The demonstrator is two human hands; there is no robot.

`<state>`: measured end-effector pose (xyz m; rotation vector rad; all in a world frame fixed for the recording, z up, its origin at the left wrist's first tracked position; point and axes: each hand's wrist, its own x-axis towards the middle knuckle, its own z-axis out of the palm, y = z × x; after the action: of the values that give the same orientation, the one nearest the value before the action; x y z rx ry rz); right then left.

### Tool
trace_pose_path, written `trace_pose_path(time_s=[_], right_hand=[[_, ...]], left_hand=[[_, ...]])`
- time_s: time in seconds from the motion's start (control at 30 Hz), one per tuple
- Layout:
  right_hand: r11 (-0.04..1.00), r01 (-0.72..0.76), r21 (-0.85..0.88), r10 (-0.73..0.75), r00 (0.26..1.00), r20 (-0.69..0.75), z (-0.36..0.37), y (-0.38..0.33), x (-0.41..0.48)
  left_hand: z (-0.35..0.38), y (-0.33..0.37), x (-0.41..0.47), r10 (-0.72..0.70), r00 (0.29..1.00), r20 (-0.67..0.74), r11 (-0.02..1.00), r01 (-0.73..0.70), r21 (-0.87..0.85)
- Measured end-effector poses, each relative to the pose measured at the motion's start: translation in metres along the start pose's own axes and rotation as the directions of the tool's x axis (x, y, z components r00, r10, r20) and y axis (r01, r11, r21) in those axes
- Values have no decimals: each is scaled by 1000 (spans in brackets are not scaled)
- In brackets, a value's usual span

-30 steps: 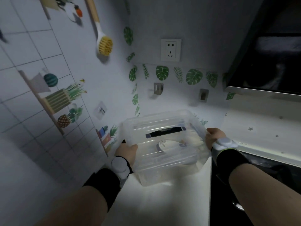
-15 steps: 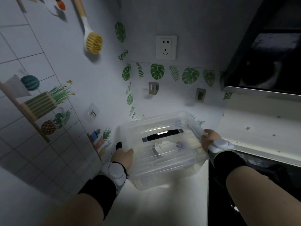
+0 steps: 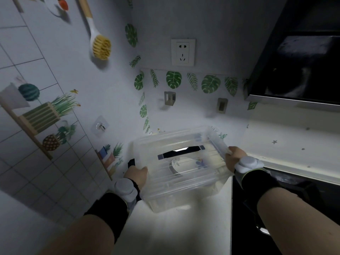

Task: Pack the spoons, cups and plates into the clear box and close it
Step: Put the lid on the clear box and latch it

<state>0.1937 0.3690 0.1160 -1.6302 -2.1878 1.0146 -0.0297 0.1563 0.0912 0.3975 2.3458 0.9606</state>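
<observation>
the box (image 3: 181, 168) sits on the counter (image 3: 184, 234) in the corner, lid (image 3: 182, 144) on top. the left hand (image 3: 137, 176) is at its left end, the right hand (image 3: 234, 156) at its right end. a socket (image 3: 183, 52) is on the wall behind, a brush (image 3: 99, 43) on the left wall.

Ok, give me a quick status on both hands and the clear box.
Left hand and right hand each gripping an end of the clear box. Lid on, black handle on top, a plate faintly visible inside. Box on white counter. Nothing in the way.

Dim kitchen lighting, brightest patch glowing on the white counter (image 3: 184, 227), corners darkening, wide-angle bending the tiled wall (image 3: 27, 162), soft blur smearing everything, glare glinting on the box handle (image 3: 181, 151)
</observation>
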Motion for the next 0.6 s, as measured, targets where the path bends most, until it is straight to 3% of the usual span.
trace_pose_path(time_s=[0.13,0.3,0.5,0.6], right_hand=[[994,28,-108,-39,994,-100,7,19,3],[972,-20,-234,10,999,-42,3,20,-5],[951,-175,-256,175,984,-21,-8,24,-24],[951,-196,-237,192,981,-39,-5,29,-29]], left_hand=[[3,-8,-9,16,1000,-4,1000,-16,5],[4,-14,-13,63,998,-5,998,-63,-4],[-14,-2,-8,95,995,7,964,-93,250],[-21,2,-1,95,995,5,963,-93,253]])
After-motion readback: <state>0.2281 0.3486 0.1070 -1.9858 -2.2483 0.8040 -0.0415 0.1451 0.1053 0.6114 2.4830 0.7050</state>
